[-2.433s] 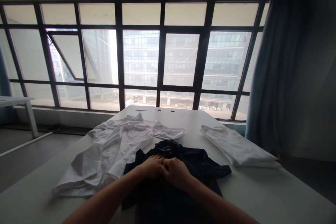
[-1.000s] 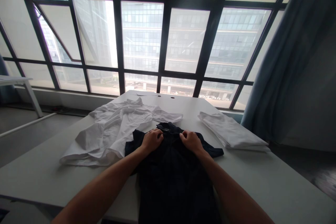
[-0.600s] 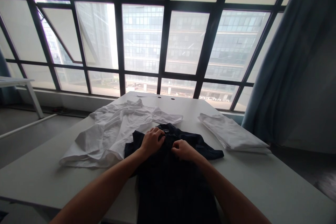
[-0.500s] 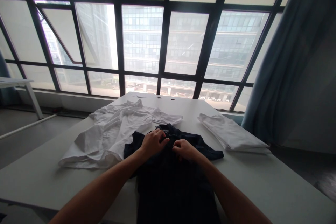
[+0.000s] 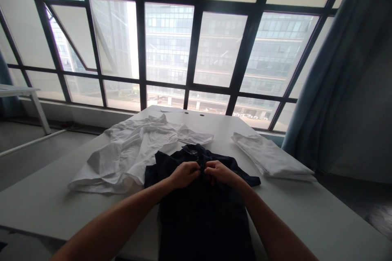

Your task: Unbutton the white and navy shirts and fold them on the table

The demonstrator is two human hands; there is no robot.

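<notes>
A dark navy shirt (image 5: 205, 216) lies front side up on the white table, its collar pointing toward the window and its short sleeves spread to both sides. My left hand (image 5: 185, 174) is closed in a pinch on the shirt's front opening, just below the collar. Close beside it, my right hand (image 5: 221, 172) pinches the other side of the same opening. Only a small gap separates the fingertips. Whether a button is between them is too dark and small to make out.
A crumpled white shirt (image 5: 134, 151) spreads over the table (image 5: 45, 195) on the left. Folded white clothing (image 5: 271, 157) lies on the right. Beyond the table stands a large window (image 5: 167, 45), with a blue-grey curtain (image 5: 318, 110) at right and another white table (image 5: 18, 89) at far left.
My left hand has moved down and slightly right from near the collar, and its fingers have come close to my right hand's. The right hand has barely shifted.
</notes>
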